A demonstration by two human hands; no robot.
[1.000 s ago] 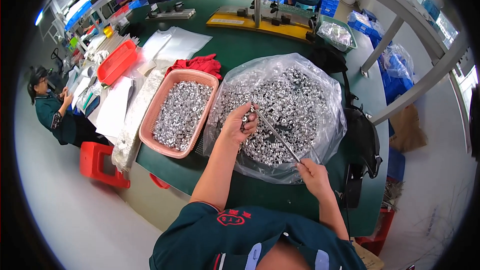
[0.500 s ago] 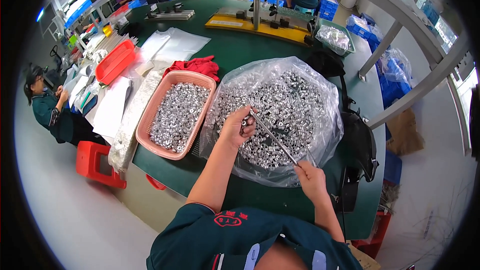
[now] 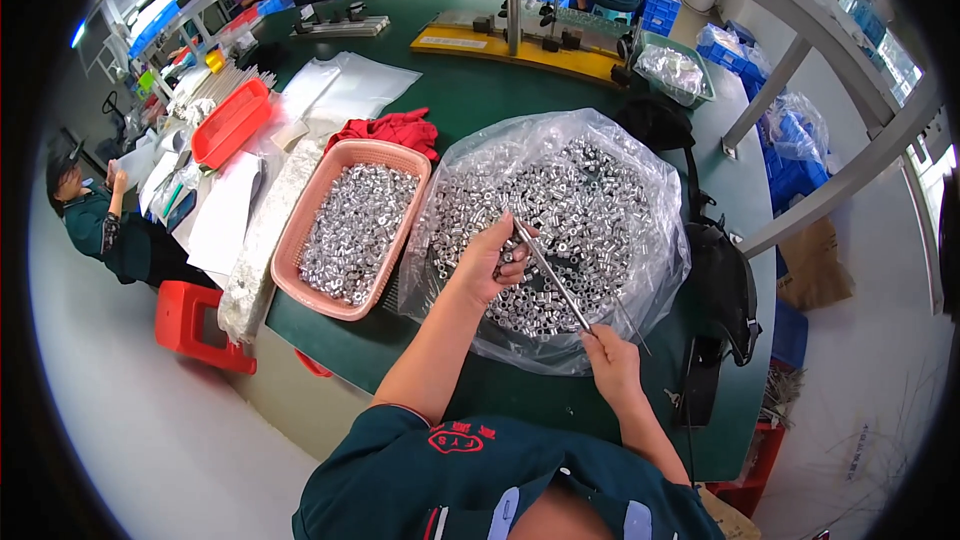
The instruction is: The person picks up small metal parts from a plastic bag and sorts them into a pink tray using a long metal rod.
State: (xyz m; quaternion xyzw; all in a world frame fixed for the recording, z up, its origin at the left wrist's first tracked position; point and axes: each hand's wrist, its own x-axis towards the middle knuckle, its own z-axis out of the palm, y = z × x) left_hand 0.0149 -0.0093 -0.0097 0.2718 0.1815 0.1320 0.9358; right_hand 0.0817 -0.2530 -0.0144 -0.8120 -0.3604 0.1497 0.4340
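A thin metal rod [image 3: 553,278] slants between my hands over a clear plastic bag [image 3: 660,270] spread open on the table. Inside the bag lie a great many small silvery metal sleeves [image 3: 590,205]. My left hand [image 3: 490,262] is closed around the rod's far end, and some small metal pieces seem to sit in its curled fingers. The near end is pinched by my right hand [image 3: 614,365] at the bag's front edge. A second, thinner wire-like rod [image 3: 632,325] sticks out beside my right hand; whether that hand holds it too, I cannot tell.
Left of the bag stands a pink plastic basket [image 3: 285,260] of similar metal pieces, with a red cloth [image 3: 385,132] behind it. A black bag [image 3: 720,280] lies at the right. A yellow-based fixture [image 3: 450,44] stands at the back. A co-worker [image 3: 100,215] is at far left.
My left hand has moved a little to the right, and my right hand slightly left. The rod now stands steeper between them. At far left, the co-worker's hand has risen.
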